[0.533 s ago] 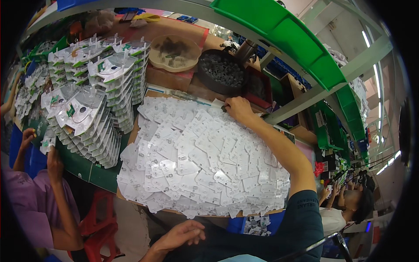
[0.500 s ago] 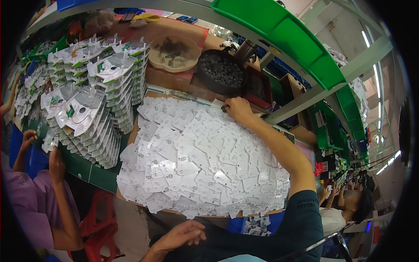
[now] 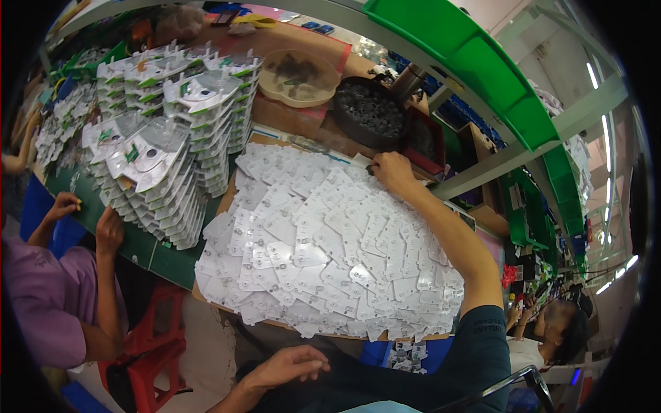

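Observation:
A broad layer of flat white plastic plates (image 3: 330, 241) overlaps across the board in front of me. Stretched out to its far edge, my right hand (image 3: 394, 172) has its fingers curled down and closed; whatever they grip is hidden beneath them. Just beyond it stands a round black tray (image 3: 372, 113) full of small dark parts. My left hand (image 3: 292, 365) hangs over my lap, below the near edge of the plates. Its fingers are loosely bent and a little apart, with nothing in them.
Tall stacks of white, green-edged housings (image 3: 148, 155) stand at the left. A tan dish (image 3: 298, 79) and a dark red bin (image 3: 423, 141) lie at the back. Green trays (image 3: 461, 69) hang overhead on a metal frame. At the left sits a co-worker in purple (image 3: 51, 296).
The view has shifted slightly, so the bench appears farther right. My hands keep nearly the same poses. The co-worker's hand no longer shows the white part it held.

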The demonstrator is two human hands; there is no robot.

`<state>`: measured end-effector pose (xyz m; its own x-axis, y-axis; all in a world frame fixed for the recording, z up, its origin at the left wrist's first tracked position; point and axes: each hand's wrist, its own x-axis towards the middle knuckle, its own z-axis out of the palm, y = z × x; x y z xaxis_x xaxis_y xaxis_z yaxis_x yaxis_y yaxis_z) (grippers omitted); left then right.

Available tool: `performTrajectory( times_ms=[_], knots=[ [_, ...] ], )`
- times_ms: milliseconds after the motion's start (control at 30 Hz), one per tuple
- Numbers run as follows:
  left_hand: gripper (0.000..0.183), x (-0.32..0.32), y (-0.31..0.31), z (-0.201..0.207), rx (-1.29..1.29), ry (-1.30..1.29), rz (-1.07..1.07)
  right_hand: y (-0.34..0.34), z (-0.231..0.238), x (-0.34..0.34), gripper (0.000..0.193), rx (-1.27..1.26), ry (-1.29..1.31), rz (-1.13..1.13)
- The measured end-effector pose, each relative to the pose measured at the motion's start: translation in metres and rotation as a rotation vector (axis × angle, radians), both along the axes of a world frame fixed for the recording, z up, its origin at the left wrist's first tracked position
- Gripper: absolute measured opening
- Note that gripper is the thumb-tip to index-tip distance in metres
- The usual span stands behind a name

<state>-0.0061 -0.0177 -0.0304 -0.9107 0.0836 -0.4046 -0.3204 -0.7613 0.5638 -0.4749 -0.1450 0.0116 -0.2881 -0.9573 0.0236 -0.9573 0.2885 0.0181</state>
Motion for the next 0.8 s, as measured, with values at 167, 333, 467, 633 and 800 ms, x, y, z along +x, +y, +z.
performTrajectory(
  times_ms=[167,333,467,633,800],
  knots=[
    [0.028,0.006,0.004,-0.004,-0.069,0.021,-0.037,0.0,0.033,0.022,0.017,-0.046,-0.082,-0.035],
    [0.029,0.005,0.006,0.001,-0.067,0.023,-0.011,0.012,0.087,0.094,0.015,-0.122,-0.567,0.014],
    [0.028,0.008,0.006,0.006,-0.052,0.043,-0.003,0.023,0.091,0.138,0.013,-0.255,-0.461,0.422],
    [0.028,0.017,0.008,0.009,-0.026,0.024,0.016,0.018,0.087,0.16,0.012,-0.165,-0.322,0.518],
    [0.029,0.024,0.009,0.01,-0.013,-0.017,0.035,0.013,0.078,0.162,0.012,-0.142,-0.289,0.554]
  ],
)
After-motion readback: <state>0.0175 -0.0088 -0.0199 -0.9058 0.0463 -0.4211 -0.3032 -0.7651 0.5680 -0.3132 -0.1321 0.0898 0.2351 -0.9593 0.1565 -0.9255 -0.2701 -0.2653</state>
